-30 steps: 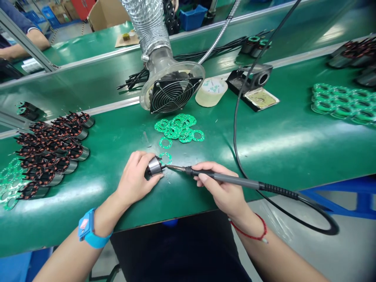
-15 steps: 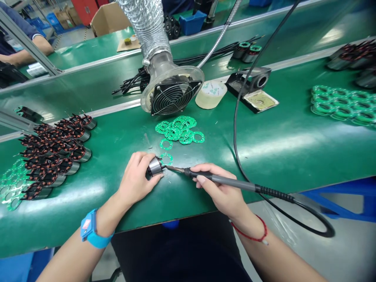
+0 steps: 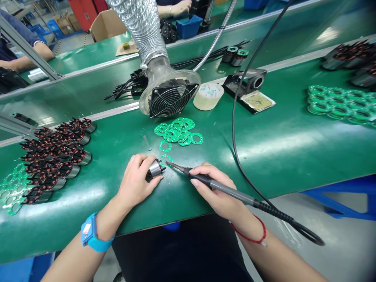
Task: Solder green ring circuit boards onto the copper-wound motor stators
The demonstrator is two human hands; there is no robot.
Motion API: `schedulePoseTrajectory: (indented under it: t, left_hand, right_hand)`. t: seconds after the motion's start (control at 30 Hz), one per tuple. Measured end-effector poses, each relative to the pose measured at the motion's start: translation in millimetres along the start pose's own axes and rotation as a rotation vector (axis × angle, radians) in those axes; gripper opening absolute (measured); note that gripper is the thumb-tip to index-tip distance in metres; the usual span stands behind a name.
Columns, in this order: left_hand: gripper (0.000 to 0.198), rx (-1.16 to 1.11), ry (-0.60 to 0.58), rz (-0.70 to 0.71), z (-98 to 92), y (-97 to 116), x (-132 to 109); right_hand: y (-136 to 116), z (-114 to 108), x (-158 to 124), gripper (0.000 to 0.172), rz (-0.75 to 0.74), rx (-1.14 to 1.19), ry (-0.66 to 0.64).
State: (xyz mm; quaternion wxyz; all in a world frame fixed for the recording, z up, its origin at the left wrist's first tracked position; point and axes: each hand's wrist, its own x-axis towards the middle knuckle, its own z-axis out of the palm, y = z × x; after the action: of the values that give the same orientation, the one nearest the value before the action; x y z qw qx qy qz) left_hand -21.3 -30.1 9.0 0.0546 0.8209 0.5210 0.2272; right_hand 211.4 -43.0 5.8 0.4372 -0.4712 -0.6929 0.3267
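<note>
My left hand (image 3: pixel 138 177) is closed round a motor stator (image 3: pixel 155 168), a silver cylinder lying on its side with black prongs facing right. In my right hand (image 3: pixel 216 187) is a soldering iron (image 3: pixel 227 188), held like a pen, its tip pointing left. The tip is a short way right of the stator, over a green ring-shaped circuit board (image 3: pixel 167 157); whether it touches the board I cannot tell. Another single ring board (image 3: pixel 165 146) lies just beyond, and a loose pile of ring boards (image 3: pixel 179 131) sits farther back.
Rows of stators (image 3: pixel 58 156) stand at left beside more boards (image 3: pixel 14 188). A fume extractor fan (image 3: pixel 173 100) hangs ahead. Behind it are a tape roll (image 3: pixel 208 96) and an iron stand (image 3: pixel 249 90). The iron's cable (image 3: pixel 235 129) crosses the right side. Stacked boards (image 3: pixel 340 103) lie far right.
The soldering iron's tip has lifted away from the stator's prongs and moved slightly up. My left hand keeps its hold on the stator. A person's hand has appeared across the bench.
</note>
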Motion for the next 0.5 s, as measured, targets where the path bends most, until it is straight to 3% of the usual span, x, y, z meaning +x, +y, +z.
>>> schedulePoseTrajectory:
  t: [0.17, 0.33, 0.5]
  left_hand:
    - [0.040, -0.001, -0.003, -0.006, 0.4, 0, 0]
    - [0.038, -0.071, 0.005, -0.044, -2.8, 2, 1]
    - [0.042, -0.264, 0.090, -0.117, -9.3, 6, -1]
  right_hand:
    - [3, 5, -4, 0.017, 0.022, 0.004, 0.038]
    - [8, 11, -5, 0.029, 0.189, 0.057, 0.029]
    - [-4, 17, 6, 0.023, 0.184, 0.031, -0.043]
